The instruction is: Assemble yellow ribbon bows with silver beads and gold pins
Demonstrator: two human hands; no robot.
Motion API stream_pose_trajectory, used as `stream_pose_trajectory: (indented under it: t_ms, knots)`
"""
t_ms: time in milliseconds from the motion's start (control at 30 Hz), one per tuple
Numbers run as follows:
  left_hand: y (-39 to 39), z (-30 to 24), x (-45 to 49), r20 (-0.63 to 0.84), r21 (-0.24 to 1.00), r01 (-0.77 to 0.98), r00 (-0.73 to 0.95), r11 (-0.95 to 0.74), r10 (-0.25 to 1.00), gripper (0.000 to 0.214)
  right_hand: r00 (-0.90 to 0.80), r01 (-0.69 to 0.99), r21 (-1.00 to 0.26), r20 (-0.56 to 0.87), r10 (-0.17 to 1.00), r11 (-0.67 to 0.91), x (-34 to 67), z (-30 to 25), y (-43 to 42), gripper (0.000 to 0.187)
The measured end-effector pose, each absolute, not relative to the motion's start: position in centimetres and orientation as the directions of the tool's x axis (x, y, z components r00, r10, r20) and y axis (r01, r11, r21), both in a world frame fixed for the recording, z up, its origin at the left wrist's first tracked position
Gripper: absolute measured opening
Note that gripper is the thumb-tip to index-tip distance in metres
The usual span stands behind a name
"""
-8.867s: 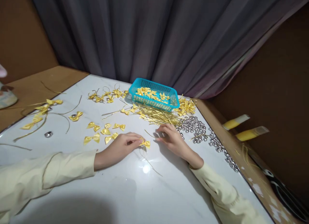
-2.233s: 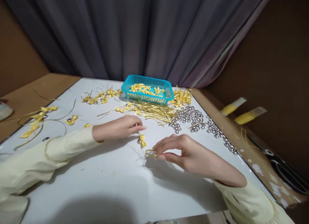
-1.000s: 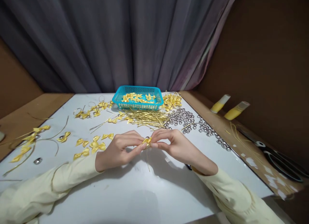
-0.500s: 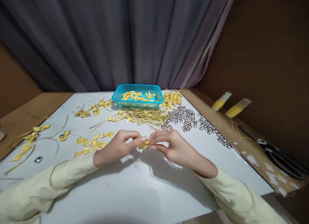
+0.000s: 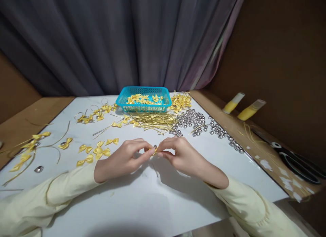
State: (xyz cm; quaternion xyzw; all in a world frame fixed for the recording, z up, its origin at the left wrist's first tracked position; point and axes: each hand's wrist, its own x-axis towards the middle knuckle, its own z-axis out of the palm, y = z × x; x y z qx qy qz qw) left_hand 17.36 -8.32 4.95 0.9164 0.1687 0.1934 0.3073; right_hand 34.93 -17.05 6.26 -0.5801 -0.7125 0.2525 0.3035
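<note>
Close together above the white table, my left hand (image 5: 132, 155) and my right hand (image 5: 178, 152) pinch one small yellow ribbon bow (image 5: 153, 152) between thumbs and fingers. A silver bell-like bead (image 5: 155, 147) shows at the top of the bow. From beneath it hangs a thin wire tie (image 5: 155, 170). Most of the bow is covered by my fingertips. Left of my left hand lie several loose yellow bows (image 5: 99, 150). Beyond my hands is a heap of gold twist ties (image 5: 155, 120), with many silver beads (image 5: 192, 119) to its right.
A blue plastic basket (image 5: 144, 108) with yellow bows stands at the back, beside a pile of bows (image 5: 181, 101). Black-handled scissors (image 5: 296, 164), paper scraps and two yellow-filled tubes (image 5: 251, 109) lie along the right edge. More bows with ties (image 5: 30, 145) are at the far left.
Both hands still hold the bow, but the grip has shifted and the bow is turned. The silver bead now shows on top. The view has moved slightly.
</note>
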Motion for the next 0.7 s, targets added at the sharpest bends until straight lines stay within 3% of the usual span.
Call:
stream_pose_trajectory:
  t_ms: [133, 267, 467, 700]
  knots:
    - [-8.41, 4.47, 17.07, 0.338, 0.526, 0.132, 0.874, -0.840, 0.348, 0.018, -0.104, 0.664, -0.735, 0.095, 0.990, 0.140, 34.74, 6.53, -17.23, 0.021]
    - [-8.37, 4.34, 17.01, 0.340, 0.512, 0.108, 0.885, -0.852, 0.317, 0.016, -0.083, 0.678, -0.724, 0.095, 0.992, 0.126, 34.71, 6.59, -17.24, 0.023]
    - [-8.62, 4.83, 17.12, 0.208, 0.601, 0.249, 0.869, -0.760, 0.449, 0.017, -0.073, 0.704, -0.697, 0.122, 0.990, 0.137, 34.54, 6.34, -17.44, 0.020]
    - [-9.10, 4.85, 17.18, 0.181, 0.621, 0.292, 0.850, -0.728, 0.495, 0.021, -0.033, 0.735, -0.671, 0.103, 0.994, 0.094, 34.26, 6.31, -17.46, 0.019]
